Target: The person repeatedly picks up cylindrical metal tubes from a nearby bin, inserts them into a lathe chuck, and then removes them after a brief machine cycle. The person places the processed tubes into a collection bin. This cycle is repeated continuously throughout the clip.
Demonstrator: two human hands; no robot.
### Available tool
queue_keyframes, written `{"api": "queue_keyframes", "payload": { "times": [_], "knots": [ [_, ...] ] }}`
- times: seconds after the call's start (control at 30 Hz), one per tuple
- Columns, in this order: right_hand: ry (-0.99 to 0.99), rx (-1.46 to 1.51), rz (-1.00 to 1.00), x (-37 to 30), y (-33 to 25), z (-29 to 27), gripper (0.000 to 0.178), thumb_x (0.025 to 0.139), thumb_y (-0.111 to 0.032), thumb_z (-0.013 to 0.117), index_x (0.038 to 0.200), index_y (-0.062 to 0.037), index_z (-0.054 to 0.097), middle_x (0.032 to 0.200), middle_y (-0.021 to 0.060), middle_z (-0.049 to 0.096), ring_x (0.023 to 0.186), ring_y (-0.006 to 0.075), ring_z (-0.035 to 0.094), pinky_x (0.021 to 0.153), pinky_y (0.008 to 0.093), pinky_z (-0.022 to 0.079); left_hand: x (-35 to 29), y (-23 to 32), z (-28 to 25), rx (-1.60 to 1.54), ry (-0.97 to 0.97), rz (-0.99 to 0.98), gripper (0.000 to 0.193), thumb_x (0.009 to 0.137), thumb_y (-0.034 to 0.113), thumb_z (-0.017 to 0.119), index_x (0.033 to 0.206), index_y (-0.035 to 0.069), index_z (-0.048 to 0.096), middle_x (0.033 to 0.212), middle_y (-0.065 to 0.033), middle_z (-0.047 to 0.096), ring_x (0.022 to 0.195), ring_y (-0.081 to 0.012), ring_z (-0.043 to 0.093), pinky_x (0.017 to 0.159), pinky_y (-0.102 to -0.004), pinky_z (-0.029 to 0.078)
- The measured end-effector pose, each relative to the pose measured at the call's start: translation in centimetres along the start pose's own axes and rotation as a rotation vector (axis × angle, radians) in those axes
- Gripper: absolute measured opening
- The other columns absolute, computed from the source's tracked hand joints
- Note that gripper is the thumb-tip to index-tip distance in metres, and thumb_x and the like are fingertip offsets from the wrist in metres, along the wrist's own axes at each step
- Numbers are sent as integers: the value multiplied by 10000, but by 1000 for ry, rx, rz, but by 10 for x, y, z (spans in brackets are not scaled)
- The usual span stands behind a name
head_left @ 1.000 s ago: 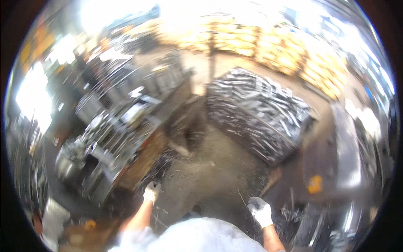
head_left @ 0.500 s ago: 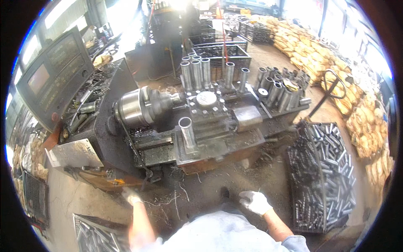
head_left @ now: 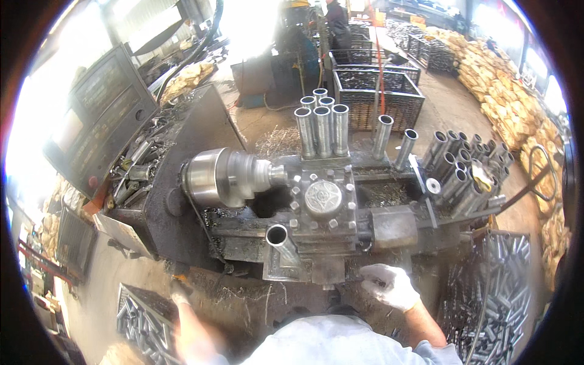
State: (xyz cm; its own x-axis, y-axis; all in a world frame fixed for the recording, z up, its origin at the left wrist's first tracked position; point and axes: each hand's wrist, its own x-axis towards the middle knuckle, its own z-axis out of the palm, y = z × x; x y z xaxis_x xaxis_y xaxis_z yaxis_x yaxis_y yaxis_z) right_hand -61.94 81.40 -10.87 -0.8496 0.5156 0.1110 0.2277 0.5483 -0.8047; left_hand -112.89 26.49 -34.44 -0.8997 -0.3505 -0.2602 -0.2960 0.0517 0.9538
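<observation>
Lathe spans the scene ahead of me. Right and near, a bin heaped with short tubes; left and near, a smaller bin, also of tubes. On the lathe: chuck at left, tool post mid-bed, upright tubes bunched behind it. My right hand, white-gloved, sits by the near edge, fingers loosely curled, part open, nothing seen in it. My left hand blurs near the lathe's lower left; grip, cannot tell. One tube stands on the near ledge, between my hands.
</observation>
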Motion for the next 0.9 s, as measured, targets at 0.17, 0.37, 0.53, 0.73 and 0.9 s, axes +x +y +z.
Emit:
{"api": "queue_keyframes", "payload": {
  "times": [0.17, 0.37, 0.53, 0.73, 0.9],
  "knots": [
    [-115, 71, -326, 79, -37, -30, 323, 852, -90, 841, 1163, -30, 780, 1064, 157, 795, 918, 307, 797, 809, 385, 641, -22, 12, -6, -245, -179, -169, 416, 1068, 490, 551, 763, 217, 480, 590, 29, 377, 484, -189, 355, 588, -410, 462],
    [-202, 50, -613, 204, -79, -44, 295, 876, -103, 811, 1158, -22, 785, 1077, 181, 795, 922, 287, 799, 804, 393, 644, -139, -89, 16, 132, -81, -77, 393, 1014, 366, 639, 697, 158, 536, 578, -31, 511, 461, -203, 488, 464, -368, 420],
    [-151, -428, -588, 367, -83, 19, 669, 811, -337, 833, 1354, 16, 662, 1091, 214, 785, 910, 330, 785, 794, 427, 620, -224, -145, 20, 862, -249, 104, 585, 926, 324, 698, 1390, -27, 637, 1254, -289, 739, 1128, -408, 740, 964, -440, 577],
    [-865, -660, -115, 456, -20, 79, 365, 782, -301, 779, 985, 0, 815, 923, 177, 793, 833, 282, 757, 762, 430, 601, -261, -142, -7, 745, -393, -463, 490, 921, 327, 768, 1306, 28, 720, 1244, -251, 763, 1191, -400, 723, 1001, -417, 574],
    [-839, -662, -44, 456, -20, 36, 366, 845, -288, 773, 1005, 42, 775, 877, 122, 788, 779, 233, 745, 661, 423, 607, -268, -230, -73, 1537, -908, 399, 407, 950, 409, 696, 1230, 118, 743, 1163, -186, 783, 1101, -377, 743, 968, -466, 586]
  ]
}}
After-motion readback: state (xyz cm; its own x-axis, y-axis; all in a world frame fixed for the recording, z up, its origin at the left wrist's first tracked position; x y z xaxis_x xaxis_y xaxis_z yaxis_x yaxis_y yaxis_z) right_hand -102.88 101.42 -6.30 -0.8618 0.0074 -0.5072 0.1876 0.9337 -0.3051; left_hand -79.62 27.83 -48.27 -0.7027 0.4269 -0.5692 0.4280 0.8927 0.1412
